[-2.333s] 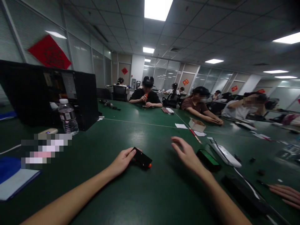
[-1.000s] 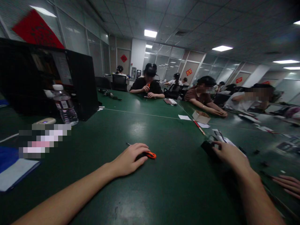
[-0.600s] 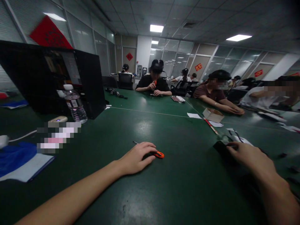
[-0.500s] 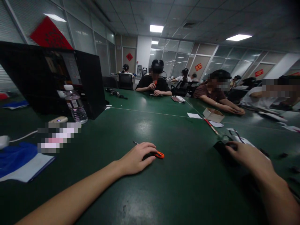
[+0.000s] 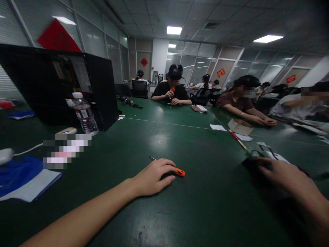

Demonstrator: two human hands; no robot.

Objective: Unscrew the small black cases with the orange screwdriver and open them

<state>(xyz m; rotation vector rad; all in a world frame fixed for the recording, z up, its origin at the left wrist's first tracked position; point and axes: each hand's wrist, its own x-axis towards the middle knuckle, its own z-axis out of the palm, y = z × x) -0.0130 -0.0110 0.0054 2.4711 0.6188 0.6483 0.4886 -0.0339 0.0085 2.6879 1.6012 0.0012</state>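
My left hand (image 5: 159, 175) rests palm-down on the table, its fingers curled over a screwdriver (image 5: 180, 172). The screwdriver's orange handle end sticks out past the fingertips, and its thin metal shaft shows behind the knuckles; the middle is hidden under the hand. On the right, my right hand (image 5: 285, 173) is blurred, with its fingers bent at a dark object (image 5: 250, 164) on the table. What that object is, I cannot make out.
The green table (image 5: 159, 212) holds a black computer case (image 5: 102, 92), a water bottle (image 5: 86, 115) and blue gloves (image 5: 22, 171) on the left. A small open box (image 5: 240, 127) and papers lie at right. Across the table, a person (image 5: 172, 85) holds an orange tool; others sit to the right.
The view has shifted slightly, moving the scene to the right. My left hand stays over the screwdriver; my right hand stays at the dark object, its wrist lower and farther right.
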